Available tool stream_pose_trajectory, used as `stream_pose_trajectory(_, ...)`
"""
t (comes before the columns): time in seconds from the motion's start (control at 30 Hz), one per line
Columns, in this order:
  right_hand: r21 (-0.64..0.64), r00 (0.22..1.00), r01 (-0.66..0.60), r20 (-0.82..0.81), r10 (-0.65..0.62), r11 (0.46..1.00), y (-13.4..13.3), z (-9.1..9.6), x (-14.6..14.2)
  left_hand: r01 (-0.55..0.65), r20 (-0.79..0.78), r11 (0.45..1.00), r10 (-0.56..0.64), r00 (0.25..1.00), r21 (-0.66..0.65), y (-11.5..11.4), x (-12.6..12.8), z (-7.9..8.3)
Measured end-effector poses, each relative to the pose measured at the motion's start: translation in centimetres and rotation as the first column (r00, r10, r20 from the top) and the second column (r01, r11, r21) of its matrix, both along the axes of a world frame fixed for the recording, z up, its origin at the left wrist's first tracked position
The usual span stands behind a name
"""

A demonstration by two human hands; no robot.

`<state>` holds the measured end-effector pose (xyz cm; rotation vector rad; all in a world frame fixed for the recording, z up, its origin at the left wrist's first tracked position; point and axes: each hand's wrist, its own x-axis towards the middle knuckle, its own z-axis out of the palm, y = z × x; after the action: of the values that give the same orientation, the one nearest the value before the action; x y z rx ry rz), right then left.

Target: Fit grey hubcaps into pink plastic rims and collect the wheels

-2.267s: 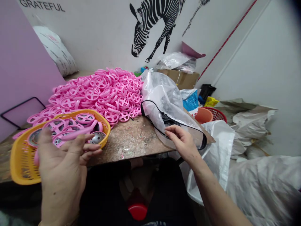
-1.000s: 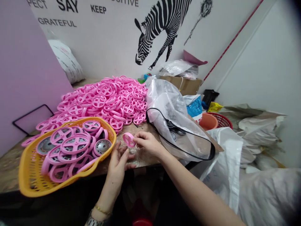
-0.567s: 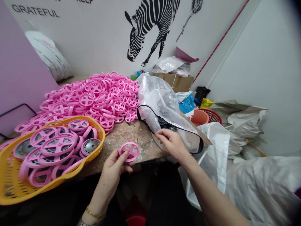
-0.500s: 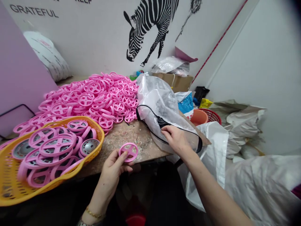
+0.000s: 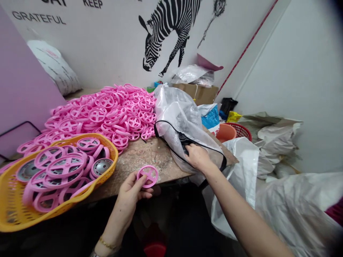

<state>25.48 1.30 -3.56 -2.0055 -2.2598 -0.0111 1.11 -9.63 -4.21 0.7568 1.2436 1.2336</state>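
A basket (image 5: 16, 212) on the table (image 5: 131, 157) hides part of the heap of pink wheels (image 5: 98, 114); a carton (image 5: 207, 92) sits behind the clear bag (image 5: 175, 103). There is one basket, one clear bag, and two bare grey discs (image 5: 102, 166) atop the basket's load; the heap defies counting. The left hand (image 5: 130, 194) pinches one wheel (image 5: 150, 177) at the table's front edge. The right hand (image 5: 198, 156), fingers curled, touches dark parts (image 5: 183, 138) in the bag's mouth (fingertips hidden; I cannot tell whether it grips any).
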Motion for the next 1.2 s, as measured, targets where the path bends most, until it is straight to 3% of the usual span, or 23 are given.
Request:
stream_pose_trajectory(0.27, 0.083, 0.996, 0.076, -0.061, -0.071, 0.994, -0.9, 0.8, 1.4, 0.013, 0.001, 1.0, -0.013, 1.0, -0.005, -0.1, 0.2, -0.3)
stream_pose_trajectory(0.37, 0.194, 0.951, 0.101, -0.307, -0.037, 0.976, -2.2, 1.6, 1.9, 0.007, -0.002, 1.0, -0.007, 1.0, -0.006, 0.0, 0.3, -0.5)
stream_pose_trajectory(0.43, 0.236, 0.794, 0.12, -0.606, 0.049, 0.964, -3.4, 2.0, 1.6, 0.003, -0.002, 1.0, -0.003, 1.0, -0.008, 0.1, 0.4, -0.6)
stream_pose_trajectory(0.5, 0.175, 0.53, 0.074, -0.841, 0.11, 0.982, -4.7, 2.2, 0.6, 0.012, 0.001, 1.0, -0.012, 1.0, -0.014, 0.2, 0.7, -0.6)
stream_pose_trajectory(0.57, 0.064, 0.292, -0.054, -0.953, 0.077, 0.997, -5.8, 2.1, -1.0, 0.037, 0.005, 0.999, -0.037, 0.999, -0.012, 0.2, 1.1, -0.4)
stream_pose_trajectory(0.6, 0.012, 0.217, -0.121, -0.975, 0.039, 0.993, -6.2, 1.9, -1.8, 0.052, 0.006, 0.999, -0.052, 0.999, -0.007, 0.1, 1.3, -0.4)
stream_pose_trajectory(0.67, -0.066, 0.151, -0.231, -0.988, -0.032, 0.971, -6.8, 1.4, -3.4, 0.08, 0.001, 0.997, -0.08, 0.997, 0.01, -0.1, 1.6, -0.2)
stream_pose_trajectory(0.83, -0.107, 0.191, -0.307, -0.98, -0.049, 0.946, -7.5, -0.1, -5.8, 0.143, -0.027, 0.989, -0.142, 0.989, 0.044, -0.6, 1.9, -0.2)
stream_pose_trajectory(1.03, 0.016, 0.373, -0.2, -0.924, 0.091, 0.98, -8.3, -0.5, -6.6, 0.152, -0.069, 0.984, -0.146, 0.987, 0.093, -0.5, 1.6, -1.0)
stream_pose_trajectory(1.1, 0.013, 0.363, -0.198, -0.928, 0.086, 0.98, -8.5, -0.4, -6.6, 0.159, -0.082, 0.982, -0.151, 0.985, 0.104, -0.5, 1.6, -1.1)
stream_pose_trajectory(1.2, -0.015, 0.307, -0.29, -0.948, 0.079, 0.957, -8.8, -0.4, -6.6, 0.189, -0.097, 0.975, -0.178, 0.979, 0.115, -0.7, 1.5, -1.1)
